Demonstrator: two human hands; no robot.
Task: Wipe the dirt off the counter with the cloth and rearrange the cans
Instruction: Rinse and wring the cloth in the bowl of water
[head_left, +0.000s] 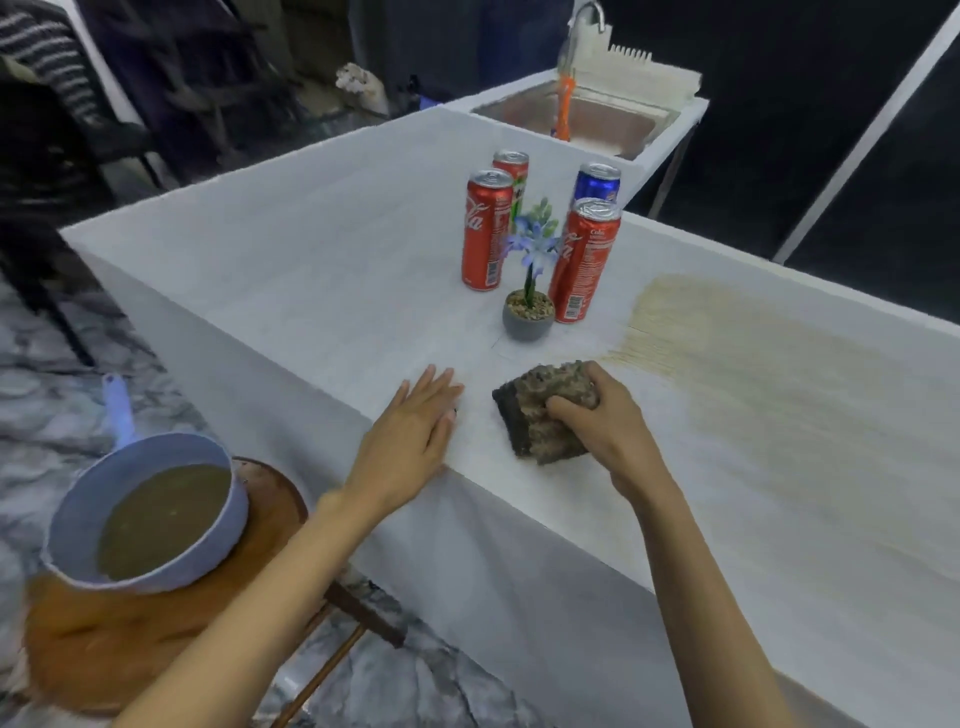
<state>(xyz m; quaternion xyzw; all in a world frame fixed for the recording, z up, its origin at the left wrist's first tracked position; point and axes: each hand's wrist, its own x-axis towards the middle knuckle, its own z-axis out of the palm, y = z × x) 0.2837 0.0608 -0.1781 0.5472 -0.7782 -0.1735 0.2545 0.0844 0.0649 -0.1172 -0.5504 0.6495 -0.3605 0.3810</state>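
White counter (322, 270): pale marbled top, long, running away from the person toward a sink (587, 117) at the far end.
Basin: one light-blue handled basin (93, 499), sitting on a round wooden stool (130, 639) beside the counter; filled with murky brown water.
Pot: one small grey pot (527, 328) on the counter, topped with pebbles, holding a blue-flowered plant (535, 244).
Sink contents: an orange item stands in it, too blurred to name; faucet (587, 15) above.
Cans, count: four upright. Two red Coca-Cola cans (485, 231) in front, either side of the plant; the right one (584, 260) just beside the pot. Behind them, one red-and-green can (514, 169) and one blue can (597, 182).
Dirt: one broad tan smear (727, 353) with streak marks, on the counter right of the cans.
Cloth: one, brown and soiled, bunched (540, 415), lying on the counter near the front edge, just left of the smear.
Right hand (605, 426): fingers curled over the cloth, gripping it from above and pressing it on the counter.
Left hand (415, 426): flat, fingers extended and together, palm down on the counter at its front edge, holding nothing; near the cloth but apart from it.
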